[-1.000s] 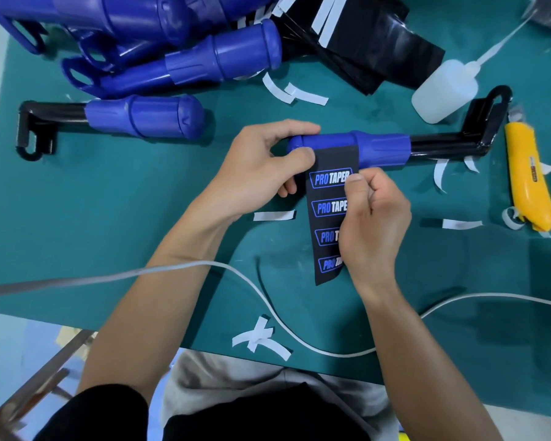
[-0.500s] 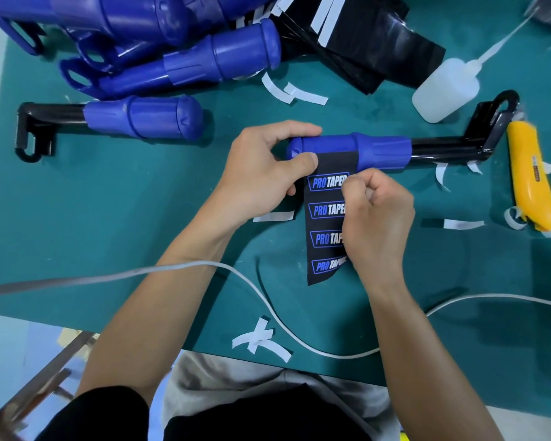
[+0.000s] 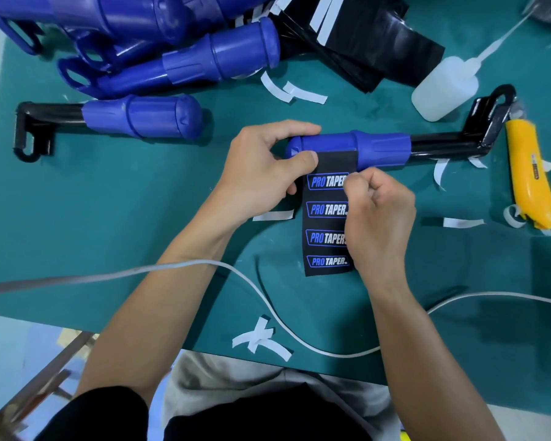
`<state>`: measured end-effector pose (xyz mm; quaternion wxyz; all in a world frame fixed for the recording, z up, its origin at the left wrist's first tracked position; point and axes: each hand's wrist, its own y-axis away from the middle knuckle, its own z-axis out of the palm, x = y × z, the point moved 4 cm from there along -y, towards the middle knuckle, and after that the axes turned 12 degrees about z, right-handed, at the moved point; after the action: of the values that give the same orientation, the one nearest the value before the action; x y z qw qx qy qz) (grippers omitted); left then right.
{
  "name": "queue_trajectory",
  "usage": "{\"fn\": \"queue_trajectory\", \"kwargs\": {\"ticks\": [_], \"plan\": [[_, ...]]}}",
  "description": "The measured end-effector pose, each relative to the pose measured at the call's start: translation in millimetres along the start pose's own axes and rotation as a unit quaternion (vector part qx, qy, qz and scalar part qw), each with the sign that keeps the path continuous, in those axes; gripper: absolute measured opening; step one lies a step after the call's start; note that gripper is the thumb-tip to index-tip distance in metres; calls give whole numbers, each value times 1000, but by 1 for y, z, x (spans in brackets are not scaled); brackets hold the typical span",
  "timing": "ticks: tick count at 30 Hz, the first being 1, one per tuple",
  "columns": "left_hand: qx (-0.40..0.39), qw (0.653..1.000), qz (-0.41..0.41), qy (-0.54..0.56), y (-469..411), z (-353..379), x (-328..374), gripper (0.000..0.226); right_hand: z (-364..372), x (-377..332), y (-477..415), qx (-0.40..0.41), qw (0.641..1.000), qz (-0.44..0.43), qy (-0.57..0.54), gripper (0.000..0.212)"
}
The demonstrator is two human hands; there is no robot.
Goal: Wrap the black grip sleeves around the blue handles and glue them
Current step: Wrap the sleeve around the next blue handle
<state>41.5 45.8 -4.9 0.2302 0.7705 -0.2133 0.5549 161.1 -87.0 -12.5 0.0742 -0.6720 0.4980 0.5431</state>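
Head view, looking down on a teal desk (image 3: pixel 109 218).

At centre, lying crosswise: blue handle (image 3: pixel 379 148) on a black bar, bracket end off to the right.

Closed round the handle's rounded left end: left grip (image 3: pixel 261 173), fingers over the top, thumb pressing the upper left corner of the black sleeve (image 3: pixel 326 224) against the handle.

Closed on the sleeve's right edge, just below the handle: right grip (image 3: pixel 379 214), pinching with thumb and forefinger, other fingers curled.

Top edge of sleeve against the handle's near side; rest of it flat on the desk, running toward the person, four PRO TAPER logos facing up.

Further left, well apart: second handle (image 3: pixel 143 119) on its own black bar.

Along the far edge: pile of blue handles (image 3: pixel 188 58) and a stack of black sheets (image 3: pixel 363 49).

To the right: glue bottle (image 3: pixel 442 87) lying on its side, and a yellow knife (image 3: pixel 528 176) beside the bracket.

Scattered about: white paper strips (image 3: pixel 303 97).

Across the near part of the desk: white cable (image 3: pixel 268 313).
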Motion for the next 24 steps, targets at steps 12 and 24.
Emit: {"fn": "queue_trajectory", "kwargs": {"ticks": [12,24], "plan": [[1,1000,6,6,1,-1,0,31,-1,-1,4,10,1000,-22,15,34],[32,998,20,-59,3,3,2,24,-2,-2,1,-8,1000,7,2,35]]}}
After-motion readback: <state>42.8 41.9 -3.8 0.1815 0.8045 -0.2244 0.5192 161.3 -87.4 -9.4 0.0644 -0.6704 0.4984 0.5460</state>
